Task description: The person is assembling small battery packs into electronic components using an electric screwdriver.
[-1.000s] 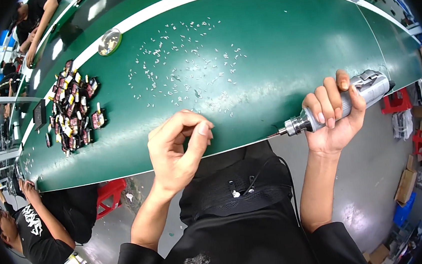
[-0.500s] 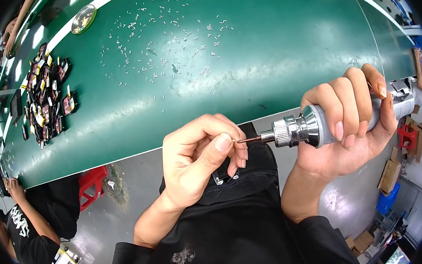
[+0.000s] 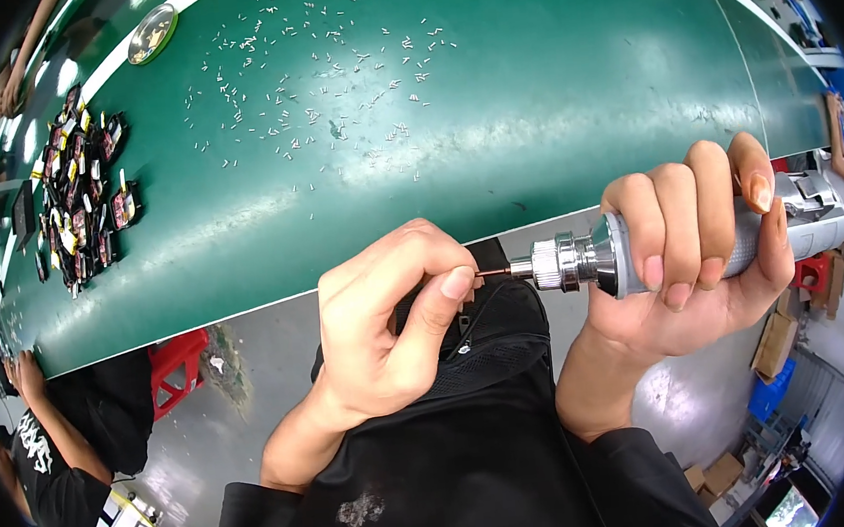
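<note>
My right hand (image 3: 692, 250) wraps round a grey and silver electric screwdriver (image 3: 582, 257), held level above the front edge of the green table. Its thin copper-coloured bit (image 3: 495, 272) points left. The bit's end disappears between the thumb and forefinger of my left hand (image 3: 387, 327), which are pinched together. What else sits in that pinch is hidden by the fingers. Many tiny silvery pieces, like small screws or pins (image 3: 312, 115), lie scattered on the table beyond my hands.
A heap of black parts with yellow and white bits (image 3: 80, 193) lies on the table's left. A round shallow dish (image 3: 153, 34) stands at the far left edge. A black bag (image 3: 485, 348) hangs at my front. Left of me another person (image 3: 67, 445) sits by a red stool (image 3: 178, 370).
My left thumb and forefinger have closed over the bit's tip, where a tiny pale piece showed between them before. The screwdriver's front end has shifted slightly left and up.
</note>
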Available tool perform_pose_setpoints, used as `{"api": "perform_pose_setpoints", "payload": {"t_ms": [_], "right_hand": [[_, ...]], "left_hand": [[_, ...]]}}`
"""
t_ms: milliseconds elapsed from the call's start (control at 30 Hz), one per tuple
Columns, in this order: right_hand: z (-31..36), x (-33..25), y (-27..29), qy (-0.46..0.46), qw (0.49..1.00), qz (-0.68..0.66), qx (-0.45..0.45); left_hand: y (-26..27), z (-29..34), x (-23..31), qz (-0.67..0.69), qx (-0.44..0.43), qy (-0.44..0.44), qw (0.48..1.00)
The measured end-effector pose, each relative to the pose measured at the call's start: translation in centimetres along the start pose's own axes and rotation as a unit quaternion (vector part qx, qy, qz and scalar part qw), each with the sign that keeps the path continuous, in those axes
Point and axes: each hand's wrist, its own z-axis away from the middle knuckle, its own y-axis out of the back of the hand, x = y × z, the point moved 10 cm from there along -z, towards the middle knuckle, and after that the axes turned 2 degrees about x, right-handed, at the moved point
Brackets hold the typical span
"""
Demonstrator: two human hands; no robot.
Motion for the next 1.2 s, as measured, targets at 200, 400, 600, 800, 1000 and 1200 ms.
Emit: {"api": "perform_pose_setpoints", "payload": {"t_ms": [200, 400, 600, 800, 1000, 1200], "right_hand": [[-0.4, -0.2, 1.0, 0.004, 1.000, 0.010, 0.009], [-1.3, -0.9, 2.8, 0.028, 0.998, -0.049, 0.031], [-1.1, -0.7, 7.8, 0.052, 0.989, -0.012, 0.140], [-1.3, 1.4, 9.6, 0.029, 0.983, -0.070, 0.170], [-1.4, 1.6, 9.6, -0.002, 0.982, -0.087, 0.167], [-1.3, 1.6, 9.5, -0.017, 0.983, -0.087, 0.160]], "left_hand": [[-0.7, -0.4, -0.9, 0.025, -0.006, -0.005, 1.000], [2.4, -1.5, 1.2, -0.072, 0.047, -0.057, 0.995], [10.5, -8.8, 2.6, -0.354, 0.103, -0.092, 0.925], [19.6, -21.4, 1.3, -0.534, 0.116, -0.054, 0.835], [21.1, -29.6, -4.6, -0.633, 0.152, 0.015, 0.759], [21.1, -31.7, -5.0, -0.653, 0.096, -0.064, 0.749]]}}
